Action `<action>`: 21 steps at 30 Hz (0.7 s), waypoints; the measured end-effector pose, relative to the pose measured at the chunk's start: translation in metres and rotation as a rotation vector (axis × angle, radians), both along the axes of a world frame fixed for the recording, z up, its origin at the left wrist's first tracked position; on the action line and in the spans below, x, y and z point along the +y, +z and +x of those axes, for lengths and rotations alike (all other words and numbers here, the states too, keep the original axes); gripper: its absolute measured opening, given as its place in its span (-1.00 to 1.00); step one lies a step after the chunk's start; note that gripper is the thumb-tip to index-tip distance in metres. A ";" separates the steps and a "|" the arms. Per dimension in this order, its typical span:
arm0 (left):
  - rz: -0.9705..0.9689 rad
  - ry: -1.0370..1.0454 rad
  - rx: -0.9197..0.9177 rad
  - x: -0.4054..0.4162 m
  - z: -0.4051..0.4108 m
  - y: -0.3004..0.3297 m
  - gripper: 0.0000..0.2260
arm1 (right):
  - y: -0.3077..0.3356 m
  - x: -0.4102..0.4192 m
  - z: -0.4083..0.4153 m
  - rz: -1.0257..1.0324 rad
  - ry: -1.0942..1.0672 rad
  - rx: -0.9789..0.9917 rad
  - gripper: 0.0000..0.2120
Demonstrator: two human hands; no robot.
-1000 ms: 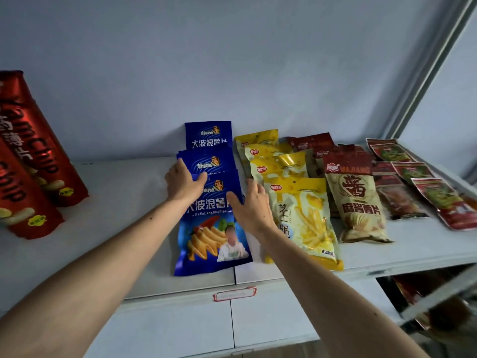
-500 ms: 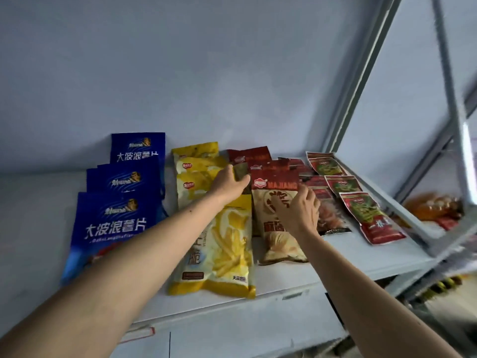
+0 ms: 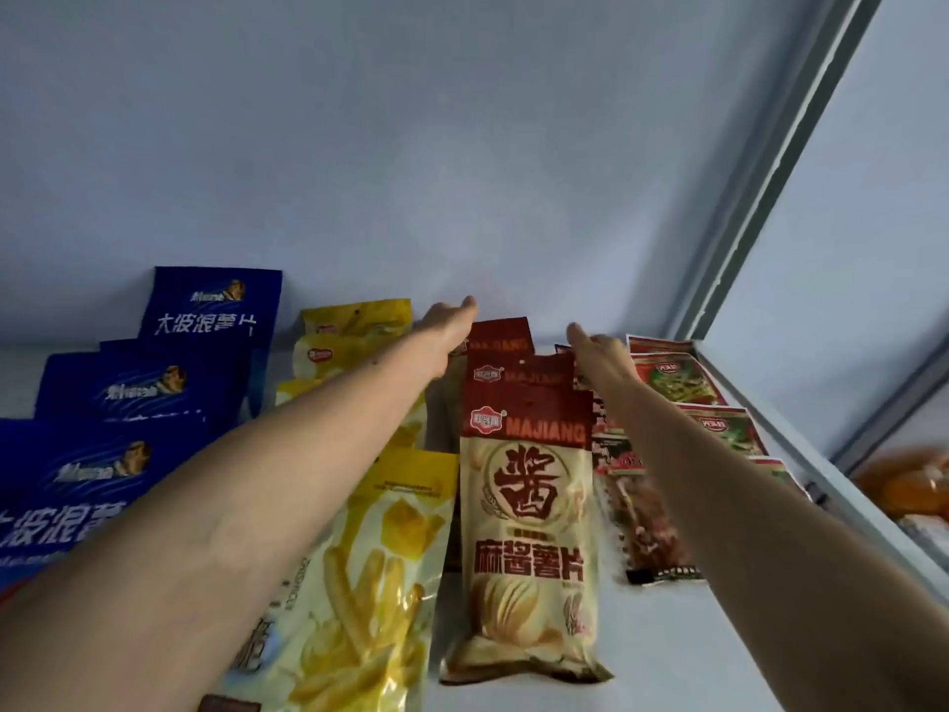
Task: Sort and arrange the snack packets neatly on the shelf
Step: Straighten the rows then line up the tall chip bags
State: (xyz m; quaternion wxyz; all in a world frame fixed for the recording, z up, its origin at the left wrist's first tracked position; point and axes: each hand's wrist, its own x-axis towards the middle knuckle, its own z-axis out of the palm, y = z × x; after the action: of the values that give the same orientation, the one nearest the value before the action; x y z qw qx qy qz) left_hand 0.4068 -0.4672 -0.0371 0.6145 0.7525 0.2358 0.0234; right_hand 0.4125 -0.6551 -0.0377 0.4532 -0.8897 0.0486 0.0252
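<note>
Snack packets lie in overlapping rows on a white shelf. Blue chip packets form the left row, yellow fry packets the one beside it. In the middle runs a row of red-and-cream MAJIANG packets. My left hand reaches with straight fingers to the left side of the rearmost MAJIANG packet. My right hand stretches flat to that row's right side, near the back. Neither hand visibly grips anything. Dark red packets and red-green packets lie to the right.
The blue-grey back wall stands just behind the rows. A metal shelf upright rises at the right rear corner, and the shelf's raised right rim runs past the red-green packets. Orange packaged goods sit beyond that rim.
Both hands have moved from the blue packets rightward to the MAJIANG row and now reach farther back along it. The view has shifted right and closer to the shelf.
</note>
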 end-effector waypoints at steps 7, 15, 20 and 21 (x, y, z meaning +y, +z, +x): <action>0.129 0.079 0.093 0.007 0.053 -0.036 -0.34 | -0.017 0.024 0.062 0.233 0.217 0.306 -0.39; -0.320 0.287 0.038 0.018 0.081 -0.050 -0.83 | -0.026 0.030 0.089 0.342 0.268 0.454 -0.51; -0.454 0.278 -0.011 0.018 0.080 -0.039 -0.82 | -0.028 0.030 0.101 0.492 0.216 0.427 -0.40; -0.466 0.264 -0.026 0.017 0.079 -0.036 -0.79 | -0.027 0.030 0.104 0.546 0.194 0.399 -0.41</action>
State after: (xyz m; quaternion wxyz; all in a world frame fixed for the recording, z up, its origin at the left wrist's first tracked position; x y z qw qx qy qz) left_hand 0.4854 -0.4499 -0.0727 0.7657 0.5532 0.3230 0.0581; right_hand 0.5164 -0.6249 -0.0652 0.6515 -0.7137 0.0427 0.2538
